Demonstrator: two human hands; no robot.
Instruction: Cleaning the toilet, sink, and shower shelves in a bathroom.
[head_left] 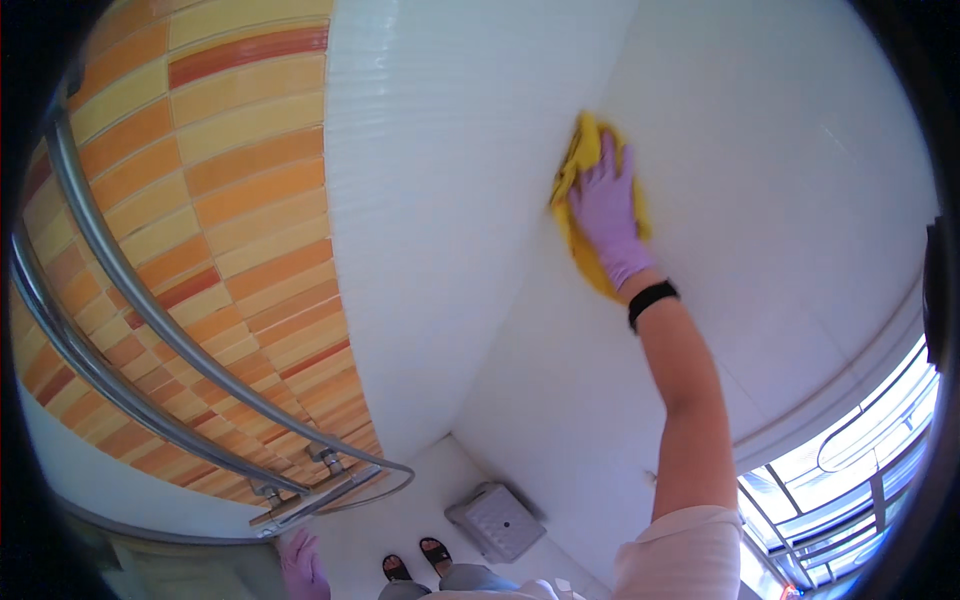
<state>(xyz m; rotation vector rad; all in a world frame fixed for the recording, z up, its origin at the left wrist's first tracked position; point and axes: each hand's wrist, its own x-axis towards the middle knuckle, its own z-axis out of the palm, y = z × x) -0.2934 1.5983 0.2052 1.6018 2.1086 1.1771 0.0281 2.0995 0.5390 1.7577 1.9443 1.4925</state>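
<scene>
My right hand (607, 208), in a purple glove, is high up with its arm stretched out. It presses a yellow cloth (577, 160) against the white wall, beside the corner where two wall faces meet. The fingers lie over the cloth and point upward, and the cloth's edges show around the hand. Low at the left is my left hand (303, 567), also gloved in purple. Its fingers look loosely stretched upward, just below the shower mixer (318, 497), and I see nothing in them.
Curved metal shower pipes (160, 310) run up the left side in front of orange and yellow tiles (250, 170). A grey plastic stool (497, 522) stands on the floor by the wall corner, near my sandalled feet. At the right is a barred window (850, 480).
</scene>
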